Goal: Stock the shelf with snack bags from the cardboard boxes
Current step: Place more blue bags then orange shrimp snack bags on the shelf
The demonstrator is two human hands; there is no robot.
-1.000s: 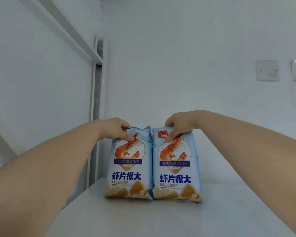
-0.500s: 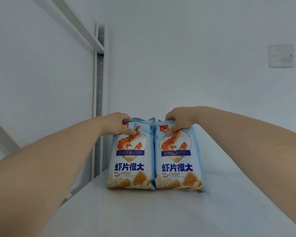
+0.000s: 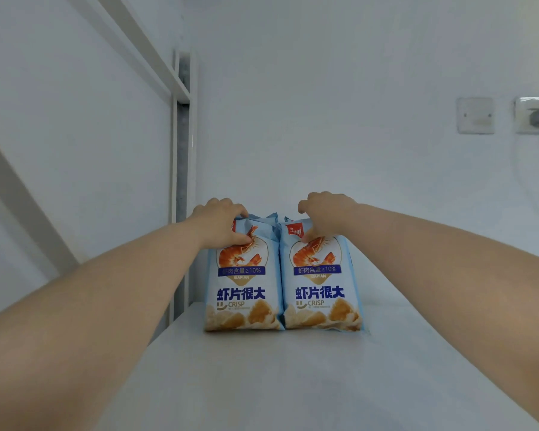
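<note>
Head view: post left of bags, socket right.

- Bright, even, diffuse light; no lamp in view. Cool blue-white cast over the whole frame.
- Centre sharp: left pale-blue glossy snack bag and right pale-blue glossy snack bag show legible print. Faint sheen on the film, no hard glare.
- Thin soft shadow under both bags on the matte white shelf board, darkest by the right bag's lower right corner.
- Left bare forearm and right bare forearm darker along their lower edges.
- Wide-angle stretch: forearms balloon toward the lower corners. White metal shelf upright leans.
- White square wall plate and white wall socket with grey plug at the right edge are soft, slightly smeared.
</note>
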